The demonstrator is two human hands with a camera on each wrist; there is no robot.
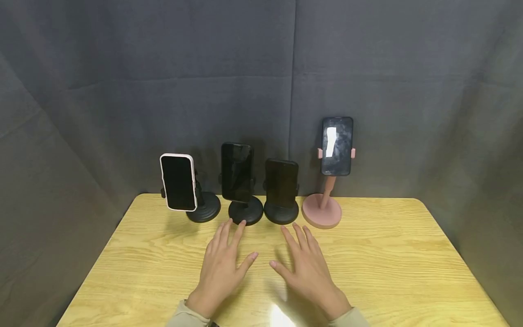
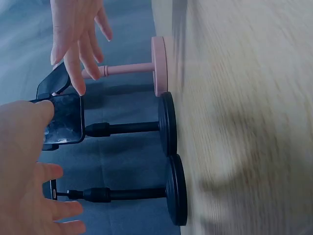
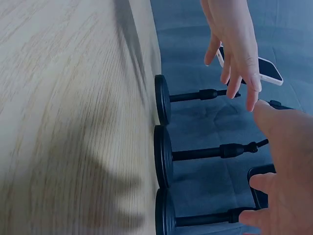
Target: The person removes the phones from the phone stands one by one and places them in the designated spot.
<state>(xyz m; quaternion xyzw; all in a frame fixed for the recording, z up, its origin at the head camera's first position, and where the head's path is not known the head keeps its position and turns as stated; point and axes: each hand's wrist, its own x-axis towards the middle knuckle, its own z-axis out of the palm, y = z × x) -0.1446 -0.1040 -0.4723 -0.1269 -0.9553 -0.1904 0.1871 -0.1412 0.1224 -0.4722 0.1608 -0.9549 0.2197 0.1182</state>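
My left hand (image 1: pixel 220 268) is held over the table with fingers spread and nothing in them. Opposite it, my right hand (image 1: pixel 308 270) hovers palm down, its fingers also spread. Beyond them, phones stand upright in a row of holders. At the left is a white-cased phone (image 1: pixel 179 182) on a black phone stand (image 1: pixel 209 206). Two dark phones, one taller (image 1: pixel 237 172) and one lower (image 1: pixel 281 182), sit on black stands in the middle. A dark phone (image 1: pixel 337 146) with a bright reflection is clamped high on a pink phone stand (image 1: pixel 322 211).
The wood-grain table (image 1: pixel 392 263) has a rounded back corner. Grey cloth (image 1: pixel 204 59) hangs behind and along both sides of it. The round bases stand near the table's back edge, the middle ones close side by side. Both hands cast shadows on the tabletop.
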